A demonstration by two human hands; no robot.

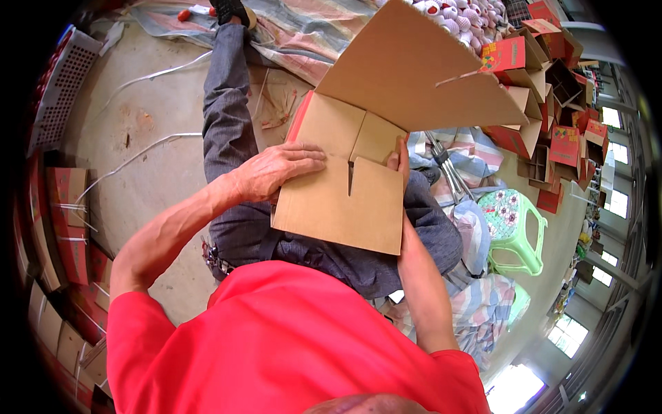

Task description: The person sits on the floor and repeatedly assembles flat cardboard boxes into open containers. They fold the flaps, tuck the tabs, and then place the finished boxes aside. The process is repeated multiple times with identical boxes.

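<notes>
A cardboard box (pixel 345 200), brown inside with a red outer side, rests over my lap. Its lower flaps are folded in and meet at a seam with a narrow dark slot. One large flap (pixel 414 65) stands raised at the far side, slanting to the right. My left hand (pixel 286 168) lies on the folded flaps at the box's left side, fingers stretched out flat; its thumb is hidden. At the right edge, my right hand (pixel 400 160) grips the box's side from outside, with part of the hand covered by the cardboard.
Red-printed open boxes (pixel 565 145) pile up at the far right. A green plastic stool (pixel 514 231) with a flowered seat stands right of me. Round white-and-pink wrapped items (pixel 462 17) lie behind the raised flap. Flattened cartons (pixel 69 207) and a perforated crate (pixel 65 90) are at left. White straps (pixel 148 148) cross the floor.
</notes>
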